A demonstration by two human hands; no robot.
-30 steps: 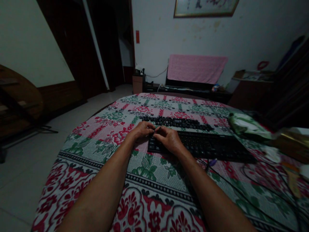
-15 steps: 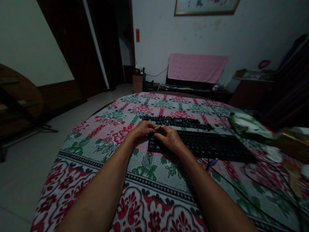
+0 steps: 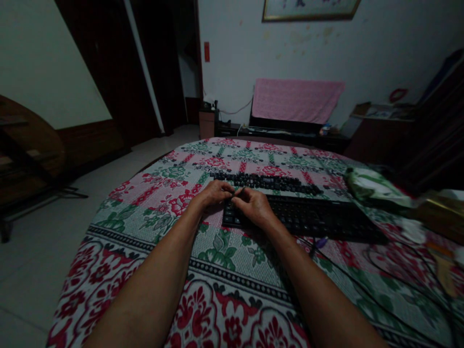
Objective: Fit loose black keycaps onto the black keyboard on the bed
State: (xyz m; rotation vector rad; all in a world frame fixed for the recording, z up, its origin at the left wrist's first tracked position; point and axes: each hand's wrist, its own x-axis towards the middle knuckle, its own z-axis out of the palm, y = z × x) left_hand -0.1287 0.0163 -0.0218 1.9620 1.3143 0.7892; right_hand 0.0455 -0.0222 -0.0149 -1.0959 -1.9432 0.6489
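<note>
A black keyboard lies on the patterned tablecloth, its left end under my hands. My left hand rests at the keyboard's upper left corner, fingers bent together toward the right hand. Over the left keys, my right hand has its thumb and forefinger pinched close to the left fingertips. Whatever is in either pinch is too small and dark to make out. Just behind the keyboard, loose black keycaps lie in a long band.
A purple-tipped tool and black cables lie in front of the keyboard. To the right are a green-and-white packet, a crumpled white tissue and a brush. A pink cloth hangs beyond the table.
The right thumb and forefinger have shifted slightly at the keyboard's upper left corner. The left hand stays nearly in place, and the keyboard has not moved.
</note>
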